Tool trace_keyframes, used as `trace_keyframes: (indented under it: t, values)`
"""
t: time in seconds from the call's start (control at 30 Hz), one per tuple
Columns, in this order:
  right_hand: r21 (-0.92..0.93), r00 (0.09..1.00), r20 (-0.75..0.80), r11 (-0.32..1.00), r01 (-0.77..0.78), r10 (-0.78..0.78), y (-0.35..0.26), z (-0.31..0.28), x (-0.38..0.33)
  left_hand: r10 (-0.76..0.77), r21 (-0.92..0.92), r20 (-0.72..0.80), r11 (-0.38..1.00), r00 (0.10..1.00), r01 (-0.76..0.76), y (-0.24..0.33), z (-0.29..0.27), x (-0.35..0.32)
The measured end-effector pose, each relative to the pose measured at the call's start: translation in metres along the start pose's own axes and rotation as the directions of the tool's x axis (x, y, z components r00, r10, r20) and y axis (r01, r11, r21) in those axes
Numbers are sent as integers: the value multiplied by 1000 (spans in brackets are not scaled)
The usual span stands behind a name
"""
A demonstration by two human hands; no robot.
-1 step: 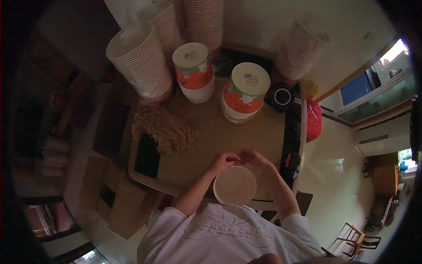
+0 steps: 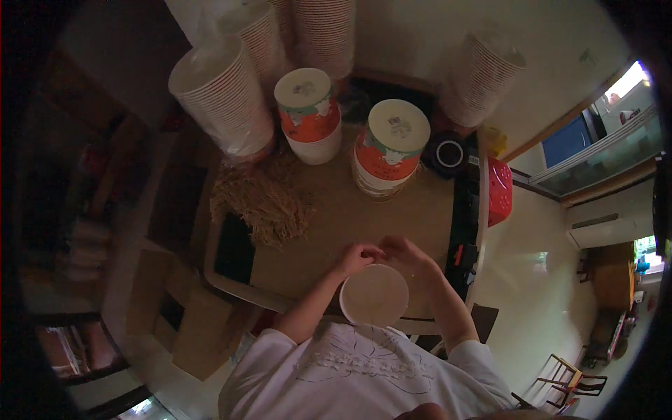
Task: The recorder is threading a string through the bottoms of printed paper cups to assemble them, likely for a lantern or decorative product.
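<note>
A white round paper bucket [image 2: 374,295] stands against my shirt at the table's near edge, its rim facing up. My left hand [image 2: 360,258] is at the bucket's far rim with its fingers curled together. Close beside it, almost touching, my right hand [image 2: 402,253] is bent inward with its fingertips pinched. Whatever lies between the fingertips is too small and dim to make out. A loose heap of brown cord-like strands [image 2: 269,210] lies left of my hands. Beyond them are an upturned orange-and-green printed bucket [image 2: 389,155] and a second printed bucket [image 2: 308,119] on a white one.
Tall stacks of nested white buckets in clear plastic stand at the back left [image 2: 227,101] and back right [image 2: 483,77]. A dark round device [image 2: 448,152] and a red basket [image 2: 499,190] are at the table's right edge. A cardboard box [image 2: 199,343] sits below left.
</note>
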State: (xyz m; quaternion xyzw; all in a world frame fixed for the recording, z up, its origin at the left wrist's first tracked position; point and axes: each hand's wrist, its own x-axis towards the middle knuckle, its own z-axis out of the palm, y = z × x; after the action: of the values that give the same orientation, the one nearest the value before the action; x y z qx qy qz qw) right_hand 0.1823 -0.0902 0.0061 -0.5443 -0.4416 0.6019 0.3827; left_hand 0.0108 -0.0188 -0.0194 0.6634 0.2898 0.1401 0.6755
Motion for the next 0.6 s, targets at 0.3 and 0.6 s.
trace_keyframes:
  t: [0.3, 0.6]
  values:
    - [-167, 985, -138, 978, -124, 101, 3, -18, 0, 2, 330, 182, 942, 983, -64, 6, -3, 11]
    - [-598, 984, 141, 782, 175, -113, -26, -9, 5, 82, 295, 89, 950, 993, -104, 11, -2, 7]
